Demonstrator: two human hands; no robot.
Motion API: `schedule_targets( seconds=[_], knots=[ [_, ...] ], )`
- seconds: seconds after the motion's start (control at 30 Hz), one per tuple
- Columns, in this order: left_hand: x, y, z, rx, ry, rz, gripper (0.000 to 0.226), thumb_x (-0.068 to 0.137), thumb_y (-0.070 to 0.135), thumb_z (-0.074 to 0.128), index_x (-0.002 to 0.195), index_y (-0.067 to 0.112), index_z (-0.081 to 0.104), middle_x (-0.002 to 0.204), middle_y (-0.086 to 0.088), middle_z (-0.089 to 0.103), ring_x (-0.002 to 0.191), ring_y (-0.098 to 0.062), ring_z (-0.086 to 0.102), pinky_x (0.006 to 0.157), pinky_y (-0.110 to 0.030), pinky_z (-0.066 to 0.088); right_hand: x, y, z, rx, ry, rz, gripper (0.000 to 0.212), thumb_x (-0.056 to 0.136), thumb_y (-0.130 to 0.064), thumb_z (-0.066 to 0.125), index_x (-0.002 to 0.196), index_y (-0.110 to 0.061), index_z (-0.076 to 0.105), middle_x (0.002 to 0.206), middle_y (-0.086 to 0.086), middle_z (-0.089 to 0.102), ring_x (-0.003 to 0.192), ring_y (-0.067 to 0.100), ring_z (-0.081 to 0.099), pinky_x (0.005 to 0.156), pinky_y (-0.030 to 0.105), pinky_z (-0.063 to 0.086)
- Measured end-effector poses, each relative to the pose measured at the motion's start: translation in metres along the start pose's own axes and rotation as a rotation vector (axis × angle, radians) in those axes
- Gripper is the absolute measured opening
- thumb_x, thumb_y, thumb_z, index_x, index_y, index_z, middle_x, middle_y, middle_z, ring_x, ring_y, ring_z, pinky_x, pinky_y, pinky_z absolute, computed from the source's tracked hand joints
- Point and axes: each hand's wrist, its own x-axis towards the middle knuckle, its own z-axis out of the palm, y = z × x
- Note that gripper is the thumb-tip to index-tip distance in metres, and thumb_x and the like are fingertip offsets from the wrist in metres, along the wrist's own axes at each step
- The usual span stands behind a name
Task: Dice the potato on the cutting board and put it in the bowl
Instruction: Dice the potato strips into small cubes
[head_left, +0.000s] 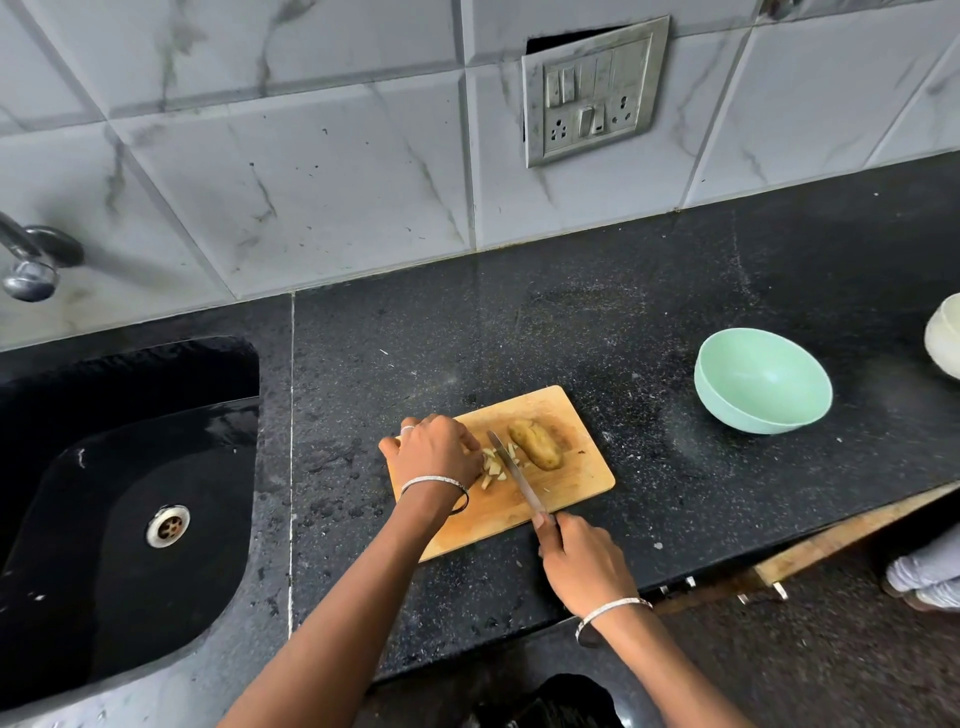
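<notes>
On the wooden cutting board, near the middle of the dark speckled tabletop, we've got a cut under way. The left hand sits at the board's left end, fingers curled down onto a small heap of cut pieces, pinning them in place. Right beside those fingers runs the knife, its blade angled across the board with the edge down among the pieces. The right hand is wrapped tight round the handle at the board's near edge, with the index finger stretched along the top.

Just past the blade lies the potato, an uncut chunk with the skin on, resting flat on the board and touching neither hand. Off to the right, well apart from the board, stands the mint-green bowl. Far left, the black sink sits sunk into the counter.
</notes>
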Motion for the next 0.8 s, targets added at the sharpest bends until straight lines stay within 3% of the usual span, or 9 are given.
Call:
schedule_targets(
  seconds=[0.13,0.37,0.57,0.8],
  knots=[
    [0.007,0.002,-0.002,-0.019,-0.036,0.016,0.011,0.081,0.044,0.071,0.081,0.033,0.071,0.095,0.007,0.068,0.111,-0.024,0.049,0.09,-0.046,0.03,-0.002,0.001,-0.002,0.046,0.002,0.006,0.048,0.1,-0.054,0.029,0.092,-0.019,0.062,0.091,0.005,0.068,0.094,0.032,0.062,0.075,0.038,0.045],
    [0.011,0.006,0.007,-0.045,-0.014,0.074,0.022,0.075,0.055,0.073,0.086,0.036,0.072,0.091,0.009,0.069,0.109,-0.021,0.051,0.088,-0.041,0.027,-0.009,0.004,-0.004,0.079,0.057,0.011,0.046,0.1,-0.054,0.028,0.091,-0.022,0.059,0.089,0.001,0.067,0.094,0.03,0.062,0.075,0.039,0.045],
    [0.005,-0.006,0.007,-0.086,0.124,0.038,0.014,0.091,0.041,0.059,0.096,0.036,0.071,0.098,0.005,0.07,0.112,-0.025,0.051,0.09,-0.043,0.028,-0.015,-0.006,-0.005,0.033,0.099,-0.063,0.042,0.1,-0.055,0.024,0.09,-0.025,0.053,0.089,0.003,0.066,0.093,0.032,0.062,0.071,0.041,0.045],
    [-0.006,-0.011,0.01,0.005,-0.027,0.092,0.027,0.076,0.046,0.068,0.102,0.04,0.07,0.116,0.014,0.063,0.12,-0.022,0.044,0.096,-0.049,0.027,-0.022,-0.019,-0.003,-0.064,0.11,-0.074,0.041,0.102,-0.051,0.026,0.103,-0.021,0.054,0.097,0.008,0.066,0.096,0.035,0.064,0.064,0.037,0.037]
  ],
)
